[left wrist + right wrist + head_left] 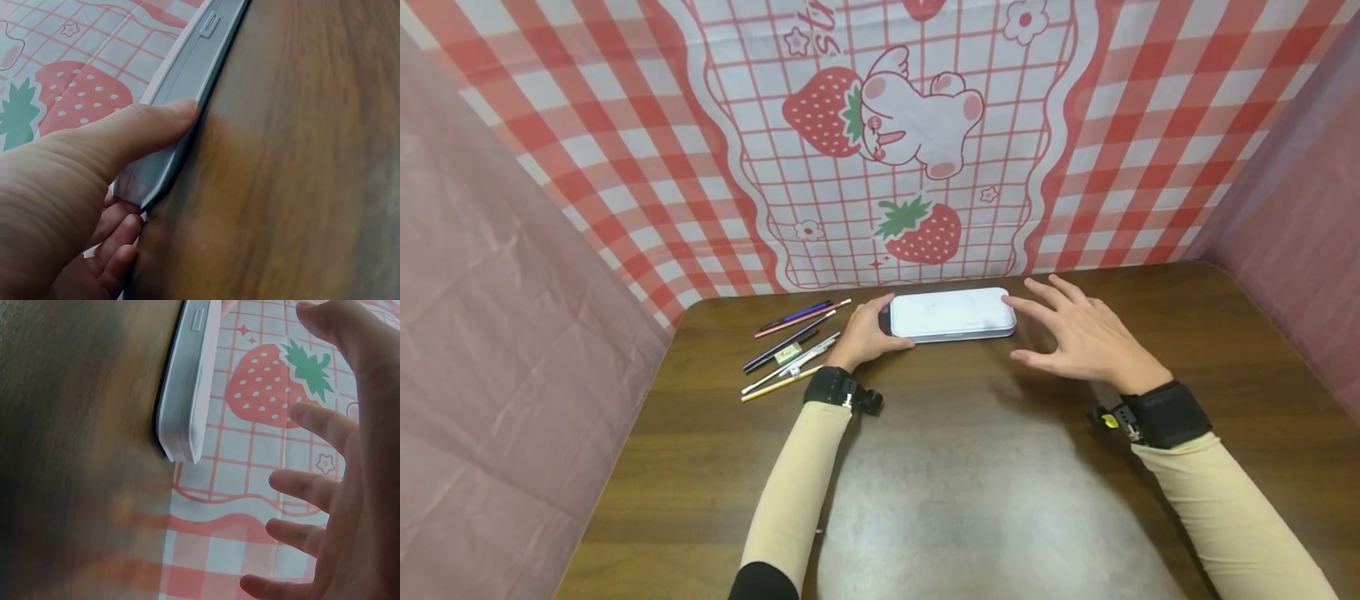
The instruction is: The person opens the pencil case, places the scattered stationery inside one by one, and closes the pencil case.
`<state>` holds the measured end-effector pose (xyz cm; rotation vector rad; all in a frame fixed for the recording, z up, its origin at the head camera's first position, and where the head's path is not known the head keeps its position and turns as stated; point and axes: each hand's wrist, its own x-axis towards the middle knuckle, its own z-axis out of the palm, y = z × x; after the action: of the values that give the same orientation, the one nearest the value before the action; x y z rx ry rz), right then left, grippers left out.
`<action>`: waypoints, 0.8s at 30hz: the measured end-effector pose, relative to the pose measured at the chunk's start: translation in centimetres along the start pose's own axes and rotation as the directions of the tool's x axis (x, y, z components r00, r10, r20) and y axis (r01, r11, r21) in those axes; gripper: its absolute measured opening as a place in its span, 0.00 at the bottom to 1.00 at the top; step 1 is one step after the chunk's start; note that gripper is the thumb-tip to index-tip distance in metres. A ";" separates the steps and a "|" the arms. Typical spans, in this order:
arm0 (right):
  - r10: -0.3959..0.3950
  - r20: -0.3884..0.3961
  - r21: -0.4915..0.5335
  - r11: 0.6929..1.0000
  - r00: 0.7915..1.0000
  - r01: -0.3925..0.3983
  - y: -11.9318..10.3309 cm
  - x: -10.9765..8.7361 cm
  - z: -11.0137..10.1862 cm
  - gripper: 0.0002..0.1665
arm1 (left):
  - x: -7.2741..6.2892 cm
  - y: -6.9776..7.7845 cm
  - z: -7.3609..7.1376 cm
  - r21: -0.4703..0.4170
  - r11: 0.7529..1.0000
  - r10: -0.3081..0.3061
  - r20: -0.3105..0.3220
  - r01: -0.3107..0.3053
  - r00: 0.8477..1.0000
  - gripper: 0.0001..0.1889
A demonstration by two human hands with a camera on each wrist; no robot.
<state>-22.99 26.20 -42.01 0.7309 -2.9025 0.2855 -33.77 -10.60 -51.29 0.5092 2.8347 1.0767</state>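
A white, box-shaped pencil case (952, 312) lies on the table near the back edge, its lid closed. My left hand (867, 333) grips its left end. In the left wrist view, the thumb (156, 128) presses the case's long front side, while the other fingers reach round the end and are partly hidden. Beside the right end, my right hand (1082, 337) is spread. The right wrist view shows its fingers (303, 487) apart from the case, holding nothing. A small catch (210, 25) sits on the front side of the case.
Left of the case lie several pens and pencils (786, 342) and a small green-and-white eraser (788, 353). Behind the wooden table (970, 483) hangs a red-and-white checked cloth (1150, 125) with strawberries. Pink cloths (512, 333) hang at both sides.
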 end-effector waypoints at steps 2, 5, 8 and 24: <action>-0.001 -0.006 0.002 1.000 1.000 0.001 0.0 0.0 -0.3 0.54 | 0.0 0.2 0.0 -0.004 1.000 0.004 -0.002 -0.004 1.000 0.58; 0.000 -0.019 0.014 1.000 1.000 0.000 0.0 0.1 -1.0 0.56 | 0.0 0.5 0.1 -0.013 1.000 0.007 -0.006 -0.007 1.000 0.58; 0.002 -0.039 0.023 1.000 0.999 -0.001 -0.2 0.6 -1.9 0.58 | -0.1 0.6 0.1 -0.019 1.000 0.010 -0.014 -0.010 1.000 0.58; 0.037 0.085 0.008 0.999 0.996 -0.038 -3.5 5.5 1.7 0.63 | -1.3 2.0 -1.1 -0.026 1.000 0.001 -0.001 -0.001 1.000 0.55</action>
<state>-26.20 20.28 -42.20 0.7076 -2.9997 0.2798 -32.20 -10.36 -49.22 0.5083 2.8178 1.1134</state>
